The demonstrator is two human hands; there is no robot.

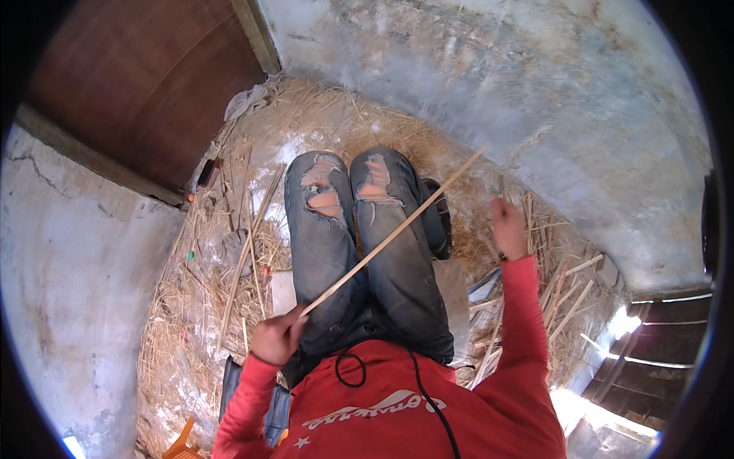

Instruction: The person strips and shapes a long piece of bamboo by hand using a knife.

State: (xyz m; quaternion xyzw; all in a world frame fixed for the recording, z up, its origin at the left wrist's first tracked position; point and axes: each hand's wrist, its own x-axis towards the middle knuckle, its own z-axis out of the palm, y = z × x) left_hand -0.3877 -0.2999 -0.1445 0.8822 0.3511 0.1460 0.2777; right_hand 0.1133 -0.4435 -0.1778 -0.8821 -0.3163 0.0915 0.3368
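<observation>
A long, thin, pale wooden strip [397, 232] slants across my lap, rising from lower left to upper right. My left hand [277, 336] is closed round its lower end, beside my left thigh. The strip's far end points past my right knee toward the wall and is held by nothing. My right hand [508, 226] is raised to the right of the strip, apart from it. Its fingers are closed, and a small greenish tip shows just above them; what it belongs to is too small to tell.
Loose straw [321, 107] covers the floor. Wooden strips [566, 298] lie piled at right, with more long sticks [252, 245] at left. Plastered walls [474, 69] curve close around, with a brown door [145, 84] at upper left. An orange plastic thing [181, 441] sits at lower left.
</observation>
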